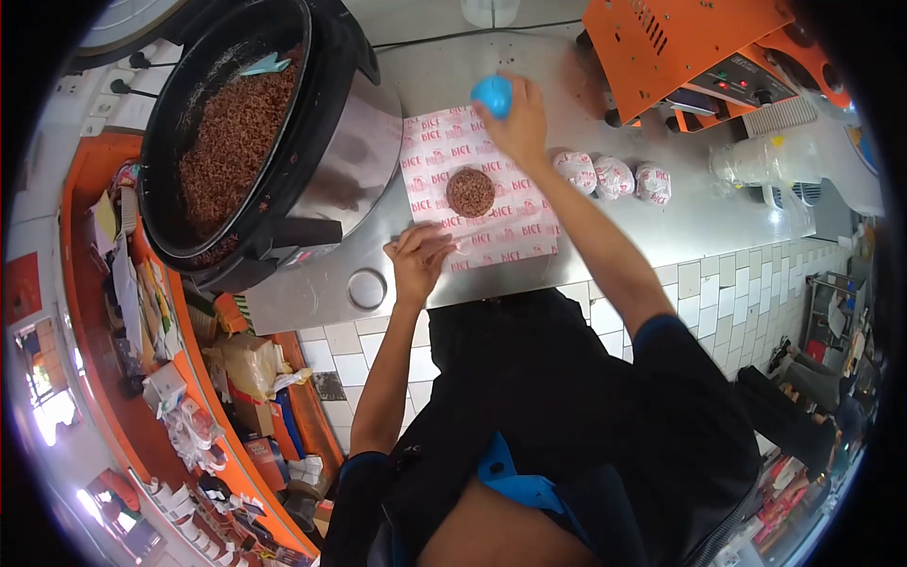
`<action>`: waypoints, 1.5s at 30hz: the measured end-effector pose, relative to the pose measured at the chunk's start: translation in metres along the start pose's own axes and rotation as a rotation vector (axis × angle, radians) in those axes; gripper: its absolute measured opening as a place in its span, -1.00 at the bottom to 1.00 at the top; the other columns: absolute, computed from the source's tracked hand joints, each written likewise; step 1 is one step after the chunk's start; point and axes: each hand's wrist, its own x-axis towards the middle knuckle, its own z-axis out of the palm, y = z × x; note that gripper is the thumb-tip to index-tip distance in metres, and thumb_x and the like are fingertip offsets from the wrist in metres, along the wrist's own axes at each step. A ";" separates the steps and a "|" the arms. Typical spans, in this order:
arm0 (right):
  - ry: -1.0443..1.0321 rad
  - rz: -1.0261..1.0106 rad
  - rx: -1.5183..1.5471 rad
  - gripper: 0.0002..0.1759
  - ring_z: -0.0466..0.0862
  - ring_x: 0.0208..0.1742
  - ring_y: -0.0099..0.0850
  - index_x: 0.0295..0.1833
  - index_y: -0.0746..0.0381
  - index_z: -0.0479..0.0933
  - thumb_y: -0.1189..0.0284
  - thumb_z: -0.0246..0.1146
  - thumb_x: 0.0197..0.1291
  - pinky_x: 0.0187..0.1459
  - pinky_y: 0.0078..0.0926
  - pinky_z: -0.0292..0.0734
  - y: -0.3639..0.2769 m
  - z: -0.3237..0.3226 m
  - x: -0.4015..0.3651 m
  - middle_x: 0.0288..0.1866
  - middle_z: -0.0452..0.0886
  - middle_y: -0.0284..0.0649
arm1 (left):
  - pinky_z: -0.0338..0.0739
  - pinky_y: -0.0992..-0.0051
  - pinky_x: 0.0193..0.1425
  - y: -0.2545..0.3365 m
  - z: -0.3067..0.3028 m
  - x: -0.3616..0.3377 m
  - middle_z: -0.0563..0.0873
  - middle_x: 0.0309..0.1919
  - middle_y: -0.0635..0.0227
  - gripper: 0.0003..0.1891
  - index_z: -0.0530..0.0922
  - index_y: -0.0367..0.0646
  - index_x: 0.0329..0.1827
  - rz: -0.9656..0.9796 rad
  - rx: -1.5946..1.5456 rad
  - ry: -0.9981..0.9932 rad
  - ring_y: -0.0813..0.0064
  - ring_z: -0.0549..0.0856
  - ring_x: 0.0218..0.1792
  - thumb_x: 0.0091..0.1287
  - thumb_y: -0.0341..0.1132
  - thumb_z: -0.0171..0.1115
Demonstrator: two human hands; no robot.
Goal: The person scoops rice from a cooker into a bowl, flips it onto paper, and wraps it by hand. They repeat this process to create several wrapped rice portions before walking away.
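A sheet of white wrapping paper [515,236] with red print lies on the steel counter. A flat round cake of brown-red cooked rice [470,193] rests on it near the middle. My right hand [521,121] is closed around a small blue round cup [492,95], held at the paper's upper right. Close to the paper's lower left edge is my left hand [420,260], its fingers apart and fingertips touching the sheet. To the right, several wrapped rice parcels [614,178] in the same printed paper stand in a row.
A large cooker [345,161] full of brown-red rice [231,151] stands at the left, with a pale blue utensil [265,65] in it. A metal ring [367,288] lies near the counter's front edge. An orange machine [690,57] and plastic-wrapped cups [765,159] are at the right.
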 end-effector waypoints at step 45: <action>-0.624 0.445 0.527 -0.84 0.47 -0.39 -0.64 -0.21 0.24 0.65 0.37 0.40 0.25 -0.29 -0.56 0.43 0.060 -0.105 -0.129 -0.40 0.63 -0.46 | 0.48 0.58 -0.27 0.014 -0.020 0.031 0.76 -0.24 0.40 -0.81 0.73 -0.25 -0.17 -0.339 -0.410 -0.092 0.67 0.59 -0.36 0.16 -0.47 0.47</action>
